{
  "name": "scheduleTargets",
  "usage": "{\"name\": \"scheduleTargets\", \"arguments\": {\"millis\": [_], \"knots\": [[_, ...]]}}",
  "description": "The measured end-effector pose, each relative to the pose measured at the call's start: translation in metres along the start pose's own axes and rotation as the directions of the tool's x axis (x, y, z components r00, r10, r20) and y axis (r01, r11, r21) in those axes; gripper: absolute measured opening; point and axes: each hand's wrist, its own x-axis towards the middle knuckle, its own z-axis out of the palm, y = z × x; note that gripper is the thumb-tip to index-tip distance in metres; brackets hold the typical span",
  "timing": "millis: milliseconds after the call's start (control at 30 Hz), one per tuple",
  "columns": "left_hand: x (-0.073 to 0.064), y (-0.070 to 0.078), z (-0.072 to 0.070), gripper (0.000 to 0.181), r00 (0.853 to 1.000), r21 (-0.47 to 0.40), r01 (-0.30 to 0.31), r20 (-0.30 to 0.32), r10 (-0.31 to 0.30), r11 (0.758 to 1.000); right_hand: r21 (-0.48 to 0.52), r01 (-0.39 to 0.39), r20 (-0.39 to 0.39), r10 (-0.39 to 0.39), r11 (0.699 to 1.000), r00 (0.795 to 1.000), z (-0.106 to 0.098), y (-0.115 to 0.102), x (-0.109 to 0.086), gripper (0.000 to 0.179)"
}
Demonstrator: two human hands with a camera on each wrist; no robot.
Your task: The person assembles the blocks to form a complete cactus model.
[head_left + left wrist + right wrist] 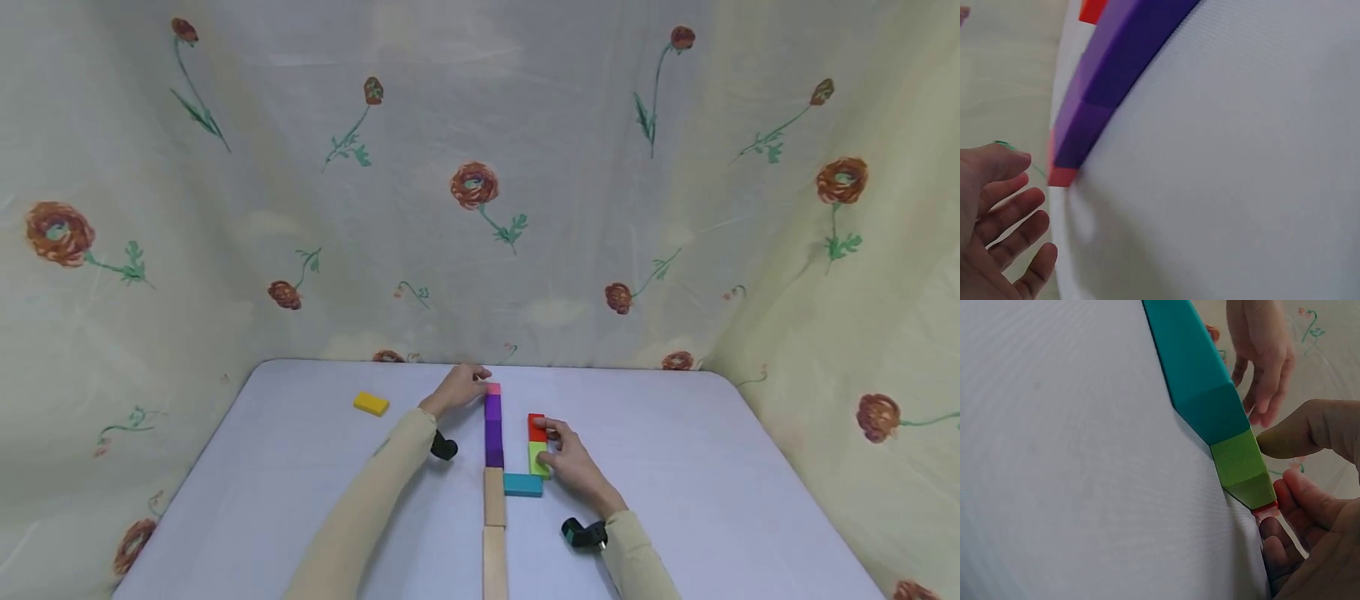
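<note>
In the head view, my left hand (pixel 459 388) hovers at the far end of a block row, beside a pink block (pixel 493 388). The left wrist view shows its fingers loosely spread, holding nothing, a small gap from the pink block (pixel 1062 176). Purple blocks (pixel 493 442) and plain wooden blocks (pixel 494 497) continue this row toward me. My right hand (pixel 576 465) spans a red block (pixel 536 432) and a lime-green block (pixel 536 450). Its thumb touches the green block (pixel 1238 456); bent fingers rest at the red one. A teal block (pixel 522 485) joins green to wood.
A yellow block (pixel 371 404) lies apart at the far left of the white table (pixel 262 483). Flowered cloth (pixel 562 250) hangs behind the table's far edge. Black wrist devices (pixel 585 533) sit below each forearm.
</note>
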Motion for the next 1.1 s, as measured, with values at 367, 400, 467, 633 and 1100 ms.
{"name": "scheduleTargets", "arguments": {"millis": [367,400,467,633,1100], "knots": [[-0.043,0.018,-0.049,0.022,0.990,0.062,-0.139,0.001,0.139,0.988,-0.003,-0.013,0.015,0.013,1.000,1.000,0.000,-0.002,-0.002,0.059],[-0.049,0.019,-0.053,0.021,0.989,0.061,-0.147,-0.001,0.147,0.987,-0.005,-0.009,0.015,0.009,1.000,1.000,0.000,-0.002,-0.002,0.059],[-0.060,0.020,-0.061,0.021,0.988,0.072,-0.152,-0.009,0.153,0.986,-0.005,-0.007,0.015,0.007,1.000,1.000,0.000,-0.002,-0.002,0.059],[-0.088,0.017,-0.078,0.020,0.988,0.130,-0.144,-0.039,0.150,0.981,-0.007,-0.007,0.015,0.007,1.000,1.000,0.001,-0.002,0.000,0.059],[-0.157,0.002,-0.084,0.029,0.983,0.423,0.126,-0.176,-0.055,0.897,0.015,0.022,0.014,-0.022,1.000,1.000,0.002,-0.003,0.001,0.060]]}}
